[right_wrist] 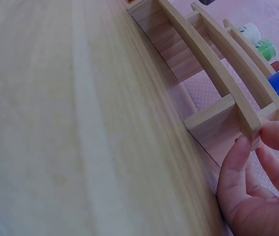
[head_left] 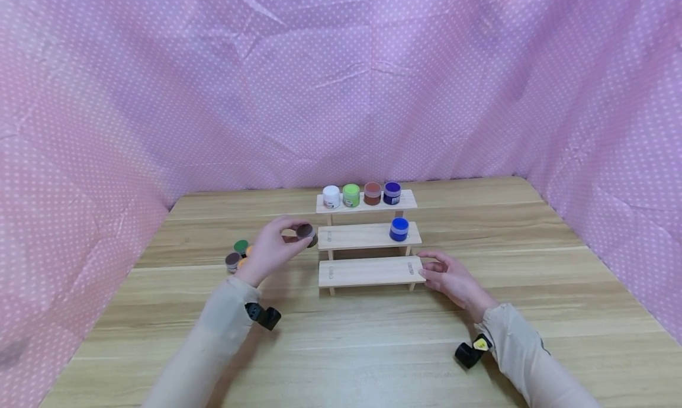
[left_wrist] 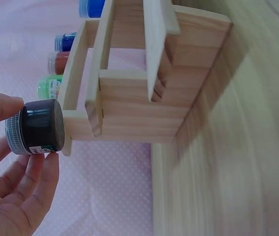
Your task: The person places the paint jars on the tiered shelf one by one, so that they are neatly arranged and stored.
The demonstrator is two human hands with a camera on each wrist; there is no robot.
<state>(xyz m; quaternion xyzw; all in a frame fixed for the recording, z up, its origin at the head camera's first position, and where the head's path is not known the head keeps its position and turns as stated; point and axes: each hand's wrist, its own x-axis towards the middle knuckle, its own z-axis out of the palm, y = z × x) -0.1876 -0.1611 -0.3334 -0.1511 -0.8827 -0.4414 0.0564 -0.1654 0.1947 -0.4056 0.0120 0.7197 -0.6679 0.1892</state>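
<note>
My left hand point(head_left: 273, 247) pinches a dark brown paint jar point(left_wrist: 41, 127) between thumb and fingers, tilted and held in the air just left of the middle step. A three-step wooden rack point(head_left: 367, 272) stands on the table. With thumb and fingers my right hand point(head_left: 452, 280) pinches the right end of its lowest board point(right_wrist: 245, 115). On the top step sit a white jar point(head_left: 331, 197), a light green jar point(head_left: 351, 195), a reddish-brown jar point(head_left: 372, 193) and a dark blue jar point(head_left: 392, 193). A blue jar point(head_left: 399, 230) is at the right of the middle step.
On the table at the left, partly behind my left wrist, stand a green-lidded jar point(head_left: 241, 247), another dark brown jar point(head_left: 232, 262) and orange ones point(head_left: 249, 251). A pink dotted curtain point(head_left: 341, 100) hangs behind and beside the wooden table point(head_left: 362, 349).
</note>
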